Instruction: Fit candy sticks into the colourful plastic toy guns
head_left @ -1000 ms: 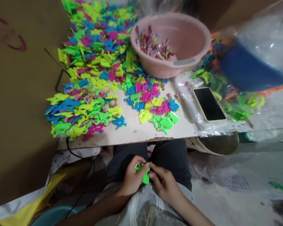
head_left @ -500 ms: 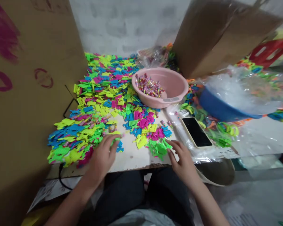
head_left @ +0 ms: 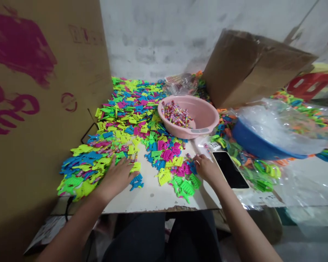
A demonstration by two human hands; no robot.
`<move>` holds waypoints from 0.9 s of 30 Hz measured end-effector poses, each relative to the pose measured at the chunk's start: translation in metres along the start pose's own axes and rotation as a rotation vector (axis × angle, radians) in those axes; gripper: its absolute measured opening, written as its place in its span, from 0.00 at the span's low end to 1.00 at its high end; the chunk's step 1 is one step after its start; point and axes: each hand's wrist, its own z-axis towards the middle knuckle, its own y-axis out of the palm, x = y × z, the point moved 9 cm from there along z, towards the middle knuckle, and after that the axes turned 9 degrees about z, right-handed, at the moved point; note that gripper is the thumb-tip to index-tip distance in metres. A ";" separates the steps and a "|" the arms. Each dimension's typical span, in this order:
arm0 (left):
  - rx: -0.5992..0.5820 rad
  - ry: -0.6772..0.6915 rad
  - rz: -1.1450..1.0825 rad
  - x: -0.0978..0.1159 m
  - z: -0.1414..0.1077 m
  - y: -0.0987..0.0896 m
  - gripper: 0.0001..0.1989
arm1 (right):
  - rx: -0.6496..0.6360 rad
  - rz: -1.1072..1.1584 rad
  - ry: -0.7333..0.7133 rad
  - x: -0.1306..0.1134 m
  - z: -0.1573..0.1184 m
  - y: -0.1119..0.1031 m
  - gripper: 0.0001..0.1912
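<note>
My left hand (head_left: 117, 177) lies palm down with fingers spread at the edge of the left pile of flat plastic pieces (head_left: 83, 160) in blue, yellow and green. By its thumb are a yellow piece (head_left: 136, 166) and a blue piece (head_left: 137, 182). My right hand (head_left: 207, 169) has its fingers bent together beside small patterned tubes (head_left: 188, 157); whatever is at its fingertips is hidden. Below and left of it rest green comb-like pieces (head_left: 186, 186). A middle cluster of pink, blue and yellow pieces (head_left: 167, 155) lies between my hands.
A pink basin (head_left: 205, 112) holds many small patterned tubes. To the right are a phone (head_left: 231, 170) and a blue basin (head_left: 258, 142) covered with clear plastic. Cardboard boxes (head_left: 79, 72) stand at left and back right. The table's front edge (head_left: 177, 209) is chipped.
My left hand has left the green piece and flattened over the left pile. My right hand has moved from the green pieces up to the small tubes. The view has tilted up.
</note>
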 end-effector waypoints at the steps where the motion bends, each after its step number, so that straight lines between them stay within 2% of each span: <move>1: -0.007 -0.008 -0.014 0.007 0.001 -0.002 0.18 | -0.017 -0.011 0.014 0.000 0.000 0.002 0.16; 5: -0.007 0.030 -0.152 0.057 0.013 -0.005 0.18 | -0.039 -0.037 0.067 -0.002 -0.003 0.003 0.18; 7: -0.073 -0.004 -0.217 0.079 0.019 0.006 0.21 | -0.032 -0.040 0.084 -0.002 -0.005 0.000 0.19; 9: -0.114 -0.067 -0.269 0.090 0.023 0.020 0.25 | -0.029 -0.038 0.099 0.000 -0.005 -0.002 0.19; 12: -0.122 -0.158 -0.481 0.090 0.025 0.036 0.31 | -0.031 -0.021 0.116 0.003 -0.005 -0.001 0.18; 14: -0.134 -0.205 -0.663 0.084 0.024 0.046 0.32 | -0.019 0.003 0.133 0.006 -0.004 0.000 0.15; 17: -0.146 -0.215 -0.810 0.077 0.021 0.053 0.20 | 0.024 0.059 0.169 0.009 -0.003 0.000 0.13; 20: -0.142 -0.196 -0.897 0.077 0.015 0.052 0.07 | 0.093 0.144 0.201 0.012 0.000 -0.003 0.12; 22: -0.174 -0.214 -1.013 0.078 0.007 0.051 0.09 | 0.145 0.212 0.204 0.014 0.001 -0.008 0.16; 24: -0.237 -0.294 -1.242 0.080 -0.002 0.052 0.13 | 0.197 0.292 0.182 0.012 -0.001 -0.016 0.19; 27: -0.280 -0.474 -1.589 0.082 -0.019 0.047 0.16 | 0.230 0.433 0.116 -0.001 -0.019 -0.026 0.14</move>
